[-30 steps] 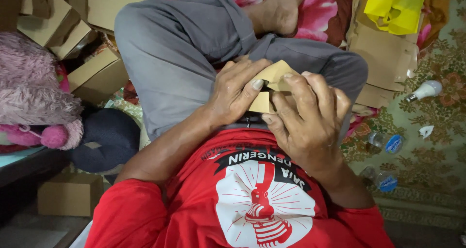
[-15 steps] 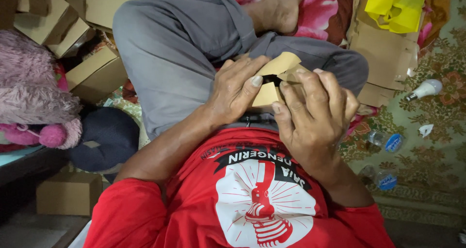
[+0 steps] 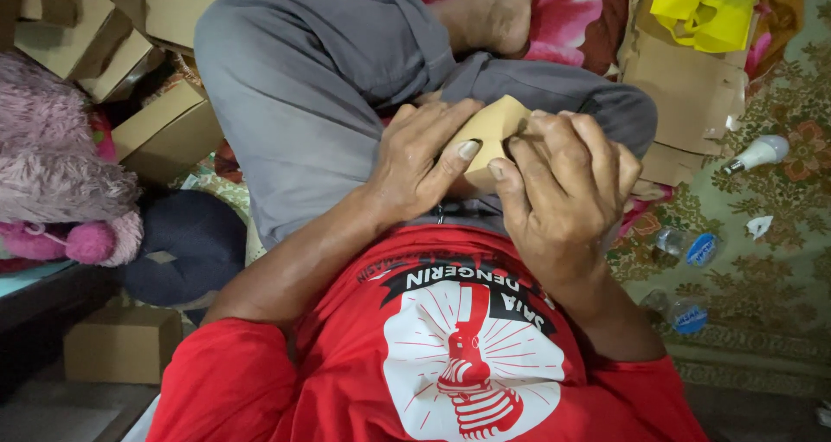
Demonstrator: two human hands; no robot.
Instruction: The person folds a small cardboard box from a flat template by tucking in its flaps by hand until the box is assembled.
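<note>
A small tan cardboard piece (image 3: 489,130) sits over the person's lap, pinched between both hands above the grey trousers (image 3: 303,87). The left hand (image 3: 424,161) is curled around its left side, thumb lying along the lower edge of the cardboard and fingers bent over the top. The right hand (image 3: 567,191) closes on the right side, its thumb pressed against the lower face just beside the left thumb, its knuckles covering the upper right corner. Only the middle of the cardboard shows between the two hands; its exact shape cannot be told.

The person sits cross-legged on the floor in a red shirt (image 3: 459,355), a bare foot (image 3: 489,13) resting on a pink flowered cloth (image 3: 571,18). To the left lie stacked cardboard boxes (image 3: 164,130), a fluffy pink toy (image 3: 61,191) and a dark cushion (image 3: 186,243). To the right, a patterned green carpet (image 3: 779,260) carries a white light bulb (image 3: 757,154), flat cardboard sheets (image 3: 684,96) and a yellow bag (image 3: 701,9).
</note>
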